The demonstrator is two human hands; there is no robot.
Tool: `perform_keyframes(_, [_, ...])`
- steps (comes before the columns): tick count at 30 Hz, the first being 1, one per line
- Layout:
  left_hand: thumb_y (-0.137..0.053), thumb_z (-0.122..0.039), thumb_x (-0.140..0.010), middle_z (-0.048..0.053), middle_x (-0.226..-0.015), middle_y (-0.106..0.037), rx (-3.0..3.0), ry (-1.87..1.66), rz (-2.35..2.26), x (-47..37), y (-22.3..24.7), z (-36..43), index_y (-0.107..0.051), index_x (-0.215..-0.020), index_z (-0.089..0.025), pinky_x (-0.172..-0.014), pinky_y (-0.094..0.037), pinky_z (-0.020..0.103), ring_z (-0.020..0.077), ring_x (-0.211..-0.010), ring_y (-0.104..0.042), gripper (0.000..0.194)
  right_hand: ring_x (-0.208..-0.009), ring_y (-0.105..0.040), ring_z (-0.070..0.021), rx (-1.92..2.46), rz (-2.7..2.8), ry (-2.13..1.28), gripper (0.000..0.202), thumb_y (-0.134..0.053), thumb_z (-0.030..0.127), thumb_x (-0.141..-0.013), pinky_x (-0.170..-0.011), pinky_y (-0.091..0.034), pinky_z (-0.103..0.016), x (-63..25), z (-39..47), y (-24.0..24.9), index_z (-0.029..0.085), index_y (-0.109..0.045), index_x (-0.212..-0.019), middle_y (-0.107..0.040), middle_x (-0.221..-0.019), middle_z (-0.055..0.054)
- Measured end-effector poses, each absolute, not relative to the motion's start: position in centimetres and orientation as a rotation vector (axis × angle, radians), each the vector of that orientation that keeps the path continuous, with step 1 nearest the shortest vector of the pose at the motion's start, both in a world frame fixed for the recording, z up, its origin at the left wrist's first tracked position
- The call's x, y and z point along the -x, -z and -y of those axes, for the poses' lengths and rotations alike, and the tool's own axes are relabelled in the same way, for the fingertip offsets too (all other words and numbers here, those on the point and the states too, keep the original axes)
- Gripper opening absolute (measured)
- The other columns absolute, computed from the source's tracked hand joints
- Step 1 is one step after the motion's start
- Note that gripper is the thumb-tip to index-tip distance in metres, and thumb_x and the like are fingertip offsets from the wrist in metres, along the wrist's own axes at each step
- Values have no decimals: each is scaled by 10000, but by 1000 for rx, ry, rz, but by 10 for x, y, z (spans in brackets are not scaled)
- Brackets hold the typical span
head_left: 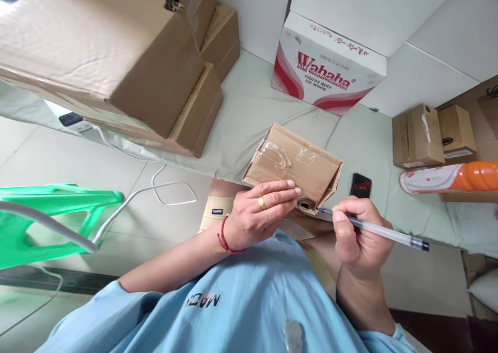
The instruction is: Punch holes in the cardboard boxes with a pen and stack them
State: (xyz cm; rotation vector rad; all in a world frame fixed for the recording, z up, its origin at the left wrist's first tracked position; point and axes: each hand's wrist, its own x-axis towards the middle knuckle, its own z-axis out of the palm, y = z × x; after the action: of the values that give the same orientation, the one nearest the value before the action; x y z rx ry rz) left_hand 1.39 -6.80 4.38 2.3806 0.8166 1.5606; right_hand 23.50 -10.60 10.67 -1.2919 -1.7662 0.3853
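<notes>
A small brown cardboard box (298, 161) with strips of clear tape sits tilted near the edge of the cloth-covered table. My left hand (264, 210), wearing a gold ring, holds the box, its fingers laid across the near edge and its thumb hidden. In my right hand (360, 233) is a clear pen (383, 231) with a black end, pinched between thumb and fingers. The pen's tip meets the box's near right corner, beside a dark scribbled oval mark (306, 203). Along the box's right side a flap stands slightly apart.
Large cardboard boxes (155, 67) are stacked at the left. Behind stands a white and red water carton (327, 67). To the right are a black phone-like object (360, 186), small boxes (418, 135) and an orange-ended bottle (447, 177). A green stool (58, 194) and white cable (171, 202) are at the left.
</notes>
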Motion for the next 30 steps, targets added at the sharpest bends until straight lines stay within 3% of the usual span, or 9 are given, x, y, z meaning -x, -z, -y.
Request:
perform_keyframes(7, [-652, -63, -995, 72, -1212, -847, -2366, -1565, -819, -15, -43, 69, -737, -1189, -163, -1093, -673, 311, 214, -1284, -768, 235, -575, -502, -73, 1239, 1821, -541, 116, -660, 127, -991, -566, -418, -216, -227, 107, -104, 228, -665, -1048, -617, -769, 53])
perform_keyframes(13, [-647, -74, -1007, 63, -1209, -848, -2369, -1562, -822, -15, -42, 69, -742, -1186, -169, -1075, -686, 320, 218, -1275, -772, 224, -592, -543, -85, 1247, 1844, -523, 89, -655, 138, -993, -584, -437, -226, -227, 105, -103, 227, -651, -991, -632, -769, 45])
perform_keyframes(18, [-645, -61, -998, 87, -1199, -847, -2361, -1574, -805, -14, -43, 69, -743, -1179, -137, -1093, -675, 317, 220, -1280, -769, 220, -535, -490, -72, 1268, 1843, -521, 78, -675, 147, -982, -551, -420, -224, -226, 105, -102, 224, -675, -998, -628, -746, 53])
perform_keyframes(23, [-633, -72, -1021, 66, -1229, -842, -2389, -1525, -823, -12, -47, 68, -737, -1215, -163, -1085, -684, 329, 219, -1276, -772, 238, -574, -567, -101, 1261, 1456, -575, 37, -698, 235, -1004, -525, -428, -223, -233, 105, -97, 220, -716, -976, -638, -722, 31])
perform_keyframes(26, [-642, -67, -1019, 93, -1253, -833, -2400, -1508, -815, -10, -49, 65, -735, -1237, -140, -1113, -670, 341, 235, -1309, -755, 247, -537, -541, -89, 1287, 1072, -590, 132, -765, 331, -972, -496, -402, -210, -249, 97, -91, 212, -709, -977, -637, -713, 32])
perform_keyframes(30, [-632, -52, -1007, 144, -1305, -808, -2432, -1501, -794, -8, -50, 55, -718, -1273, -123, -1155, -642, 371, 253, -1373, -716, 289, -520, -499, -73, 1411, 816, -820, 398, -901, 487, -789, -498, -386, -205, -283, 82, -64, 205, -682, -964, -650, -720, 25])
